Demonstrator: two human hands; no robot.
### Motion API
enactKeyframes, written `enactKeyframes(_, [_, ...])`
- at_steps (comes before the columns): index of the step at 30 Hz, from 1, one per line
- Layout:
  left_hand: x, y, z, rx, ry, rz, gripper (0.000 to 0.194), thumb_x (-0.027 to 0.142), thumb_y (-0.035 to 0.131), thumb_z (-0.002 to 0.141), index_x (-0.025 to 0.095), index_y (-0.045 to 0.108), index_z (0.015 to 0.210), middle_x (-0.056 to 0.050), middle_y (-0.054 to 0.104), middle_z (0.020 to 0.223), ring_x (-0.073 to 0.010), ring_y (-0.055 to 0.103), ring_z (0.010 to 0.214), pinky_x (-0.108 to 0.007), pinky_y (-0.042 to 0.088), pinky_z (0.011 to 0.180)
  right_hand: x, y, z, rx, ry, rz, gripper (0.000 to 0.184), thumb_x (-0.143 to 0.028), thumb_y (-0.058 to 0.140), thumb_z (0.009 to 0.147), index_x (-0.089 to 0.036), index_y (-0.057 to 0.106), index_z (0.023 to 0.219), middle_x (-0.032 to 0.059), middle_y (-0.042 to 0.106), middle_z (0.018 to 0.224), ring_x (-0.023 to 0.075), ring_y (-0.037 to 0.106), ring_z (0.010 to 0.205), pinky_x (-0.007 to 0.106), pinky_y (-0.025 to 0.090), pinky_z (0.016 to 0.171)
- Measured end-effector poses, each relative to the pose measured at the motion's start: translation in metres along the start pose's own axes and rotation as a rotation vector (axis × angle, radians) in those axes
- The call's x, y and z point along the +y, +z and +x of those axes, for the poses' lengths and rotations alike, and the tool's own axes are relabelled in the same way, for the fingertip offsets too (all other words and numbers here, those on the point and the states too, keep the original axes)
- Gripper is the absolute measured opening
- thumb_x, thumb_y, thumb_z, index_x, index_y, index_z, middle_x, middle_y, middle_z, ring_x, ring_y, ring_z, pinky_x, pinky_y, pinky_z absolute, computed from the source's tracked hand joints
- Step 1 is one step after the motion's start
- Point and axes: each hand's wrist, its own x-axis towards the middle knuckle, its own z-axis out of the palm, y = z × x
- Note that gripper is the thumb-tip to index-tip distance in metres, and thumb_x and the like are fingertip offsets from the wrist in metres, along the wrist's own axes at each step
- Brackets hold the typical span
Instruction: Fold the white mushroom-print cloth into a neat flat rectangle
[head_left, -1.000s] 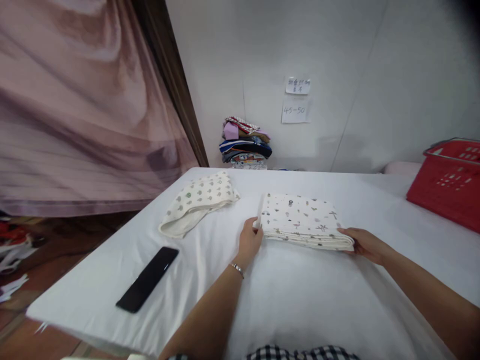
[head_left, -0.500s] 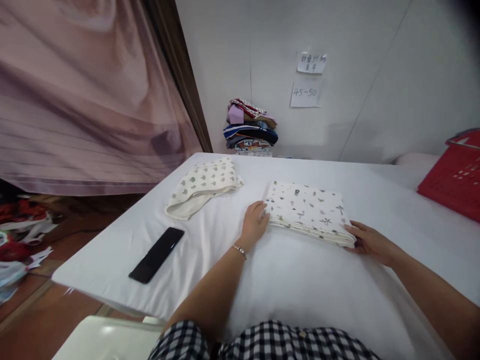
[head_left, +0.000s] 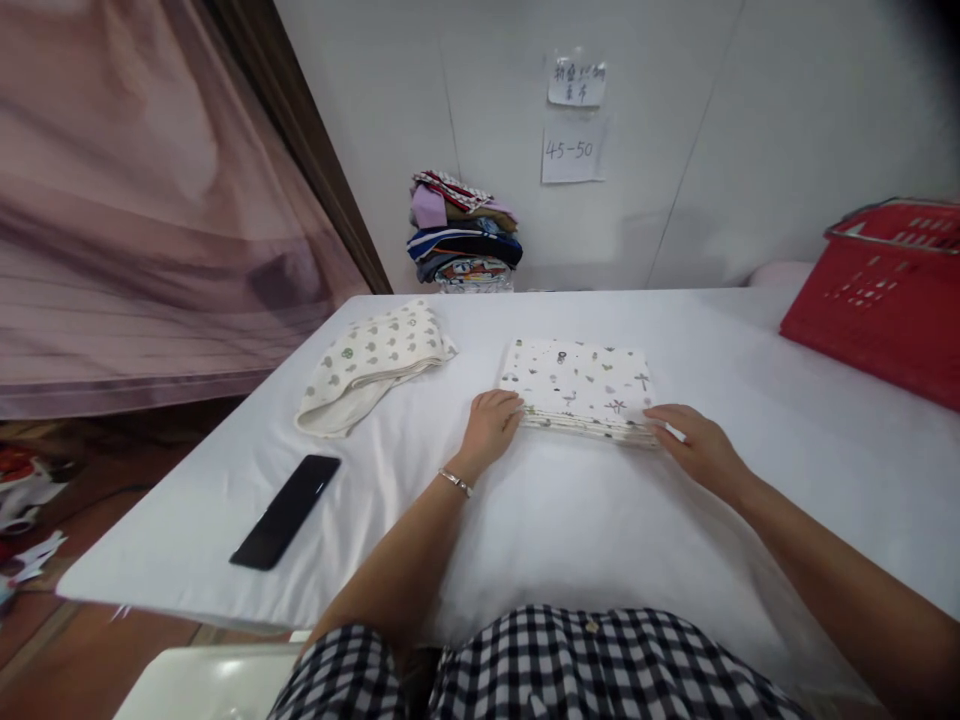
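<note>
A folded white cloth (head_left: 577,382) with small printed plants and shapes lies on the white-covered table, its stacked layers showing along the front edge. My left hand (head_left: 491,425) holds its front left corner, fingers on top. At the front right corner, my right hand (head_left: 694,445) pinches the layers, and a small white bit shows by its fingers. The thumbs' undersides are hidden. To the left lies a loosely folded cream cloth (head_left: 375,360) with grey tree-like prints, apart from both hands.
A black phone (head_left: 286,512) lies at the table's left front. Behind the table rises a stack of folded textiles (head_left: 465,235) against the wall. A red basket (head_left: 877,300) stands at the right. A pink curtain (head_left: 150,200) hangs left, and a pale stool (head_left: 210,680) is below.
My view has turned slightly right, so things sit further left in the picture. The printed cloth's front edge lies less slanted, and both hands remain at its front corners.
</note>
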Motion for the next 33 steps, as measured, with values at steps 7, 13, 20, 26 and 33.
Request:
enactKeyframes(7, [0.026,0.003,0.022,-0.109,0.143,0.054,0.022,0.019,0.049,0.089,0.022,0.067,0.102,-0.005,0.066,0.104,-0.0204,0.054,0.102,-0.039,0.037,0.094,-0.032,0.020,0.028,-0.042,-0.336,-0.154,0.034,-0.033,0.036,0.093,-0.024,0.068,0.102,0.0055,0.065,0.109,0.0235,0.055,0.104,0.039,0.043,0.092])
enactKeyframes(13, [0.027,0.016,0.025,-0.208,0.088,0.084,0.021,0.021,0.047,0.090,0.022,0.068,0.092,-0.006,0.063,0.096,-0.0197,0.054,0.090,-0.036,0.042,0.082,-0.041,0.034,0.041,-0.138,-0.323,-0.286,0.036,-0.030,0.036,0.094,-0.023,0.071,0.089,0.0074,0.066,0.098,0.0234,0.056,0.092,0.038,0.044,0.081])
enactKeyframes(20, [0.024,0.014,0.031,-0.259,0.090,0.012,0.019,0.018,0.052,0.087,0.023,0.070,0.083,-0.004,0.064,0.089,-0.0194,0.055,0.088,-0.035,0.042,0.081,-0.040,0.035,0.043,-0.180,-0.254,-0.258,0.029,-0.027,0.041,0.093,-0.023,0.070,0.094,0.0056,0.065,0.099,0.0216,0.056,0.096,0.033,0.044,0.080])
enactKeyframes(26, [0.026,0.014,0.032,-0.215,0.071,-0.033,0.023,0.018,0.049,0.089,0.022,0.068,0.076,-0.003,0.064,0.086,-0.0180,0.056,0.085,-0.034,0.042,0.081,-0.040,0.034,0.041,-0.125,-0.265,-0.203,0.032,-0.026,0.036,0.093,-0.021,0.067,0.085,0.0054,0.064,0.094,0.0200,0.056,0.091,0.031,0.044,0.078])
enactKeyframes(33, [0.025,0.013,0.023,-0.202,0.096,-0.020,0.024,0.021,0.045,0.091,0.022,0.067,0.082,-0.004,0.064,0.091,-0.0189,0.055,0.089,-0.034,0.041,0.082,-0.036,0.038,0.035,-0.121,-0.361,-0.267,0.035,-0.028,0.033,0.094,-0.020,0.066,0.084,0.0081,0.064,0.094,0.0227,0.055,0.091,0.036,0.043,0.080])
